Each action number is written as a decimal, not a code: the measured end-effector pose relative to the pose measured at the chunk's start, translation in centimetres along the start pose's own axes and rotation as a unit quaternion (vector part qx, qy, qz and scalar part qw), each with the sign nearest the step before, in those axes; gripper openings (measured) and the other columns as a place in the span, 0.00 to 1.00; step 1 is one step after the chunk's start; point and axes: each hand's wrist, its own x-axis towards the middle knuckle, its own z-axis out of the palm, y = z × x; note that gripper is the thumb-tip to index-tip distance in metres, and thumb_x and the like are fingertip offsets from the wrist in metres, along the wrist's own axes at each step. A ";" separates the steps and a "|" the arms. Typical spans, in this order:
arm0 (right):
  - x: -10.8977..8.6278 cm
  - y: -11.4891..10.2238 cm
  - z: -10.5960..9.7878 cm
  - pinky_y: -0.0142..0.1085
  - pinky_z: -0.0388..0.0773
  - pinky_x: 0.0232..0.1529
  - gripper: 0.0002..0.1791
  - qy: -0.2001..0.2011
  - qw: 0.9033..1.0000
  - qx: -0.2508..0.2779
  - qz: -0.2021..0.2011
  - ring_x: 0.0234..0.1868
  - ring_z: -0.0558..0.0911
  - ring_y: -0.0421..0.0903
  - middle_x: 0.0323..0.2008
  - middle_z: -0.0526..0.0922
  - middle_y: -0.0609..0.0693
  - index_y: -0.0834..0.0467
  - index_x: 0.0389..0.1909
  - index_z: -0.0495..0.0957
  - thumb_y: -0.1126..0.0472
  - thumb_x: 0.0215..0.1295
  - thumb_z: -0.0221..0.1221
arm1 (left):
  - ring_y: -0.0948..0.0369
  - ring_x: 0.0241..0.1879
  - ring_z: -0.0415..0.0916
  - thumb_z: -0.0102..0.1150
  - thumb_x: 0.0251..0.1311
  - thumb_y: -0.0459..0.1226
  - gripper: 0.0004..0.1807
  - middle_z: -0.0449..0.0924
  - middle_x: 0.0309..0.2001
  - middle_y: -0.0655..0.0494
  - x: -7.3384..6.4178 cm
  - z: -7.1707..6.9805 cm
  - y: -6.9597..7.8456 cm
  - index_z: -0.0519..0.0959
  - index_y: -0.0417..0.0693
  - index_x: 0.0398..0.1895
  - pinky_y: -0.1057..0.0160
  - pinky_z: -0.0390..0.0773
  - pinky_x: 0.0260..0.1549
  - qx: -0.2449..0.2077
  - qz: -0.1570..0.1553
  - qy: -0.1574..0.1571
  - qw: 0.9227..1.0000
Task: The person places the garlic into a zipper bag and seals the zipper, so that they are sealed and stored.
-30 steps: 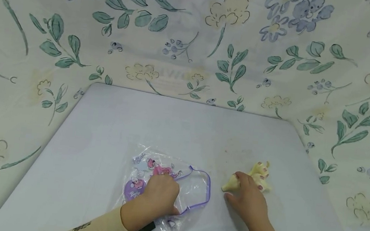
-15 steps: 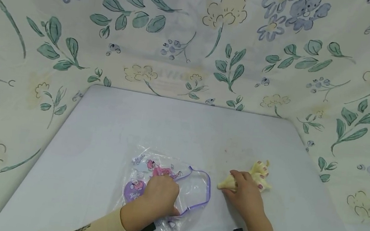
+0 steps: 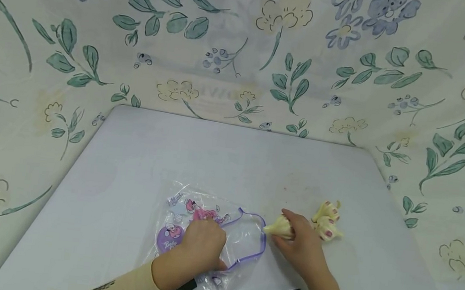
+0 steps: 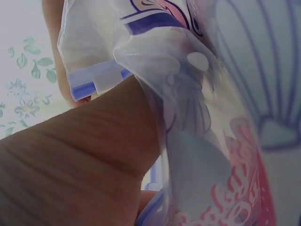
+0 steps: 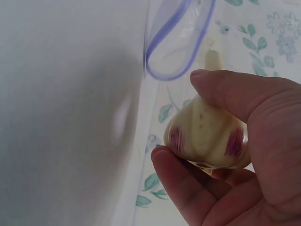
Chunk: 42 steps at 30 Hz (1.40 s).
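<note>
Well, a tan left sleeve [image 3: 128, 281] is coming in from seven o'clock, and the left hand [image 3: 201, 241] is lying over the clear printed bag [image 3: 201, 210], its thumb at the purple-edged mouth [image 3: 263, 243]. Its fingers are disappearing behind the plastic, so I cannot tell whether they are gripping. The mouth is gaping towards three o'clock. Just beyond it, roughly at three o'clock from the left hand, the garlic bulb [image 3: 281, 227] is pointing its neck at the purple edge; whether the two are touching I cannot tell. The right hand [image 3: 300, 244] is holding that bulb between thumb and fingers, at its own ten o'clock. Two more bulbs [image 3: 327, 227] are lying together near that hand, between one and two o'clock, on the white table [image 3: 231, 159].
</note>
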 end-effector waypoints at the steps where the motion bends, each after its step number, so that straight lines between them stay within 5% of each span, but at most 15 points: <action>1: 0.0 -0.2 0.1 0.49 0.80 0.54 0.39 -0.001 1.000 0.001 0.001 0.53 0.84 0.52 0.51 0.84 0.56 0.59 0.62 0.77 0.63 0.45 0.79 | 0.58 0.23 0.74 0.78 0.24 0.69 0.36 0.76 0.21 0.53 0.0 0.0 0.0 0.80 0.48 0.15 0.57 0.74 0.18 0.000 0.000 0.000 1.000; 23: 0.2 -3.8 0.9 0.45 0.80 0.56 0.44 -0.031 0.999 0.007 0.013 0.55 0.83 0.48 0.54 0.83 0.51 0.53 0.67 0.73 0.55 0.47 0.79 | 0.59 0.22 0.72 0.78 0.25 0.70 0.35 0.75 0.20 0.54 -0.1 -0.2 0.0 0.80 0.49 0.14 0.58 0.72 0.17 0.013 0.014 0.003 1.000; 42: 0.5 -4.5 1.0 0.42 0.82 0.46 0.43 -0.029 1.000 0.001 0.000 0.44 0.81 0.41 0.52 0.83 0.50 0.54 0.67 0.74 0.54 0.47 0.79 | 0.55 0.26 0.79 0.77 0.25 0.70 0.36 0.84 0.31 0.46 0.2 0.0 0.0 0.86 0.47 0.21 0.57 0.76 0.21 0.012 0.000 -0.019 1.000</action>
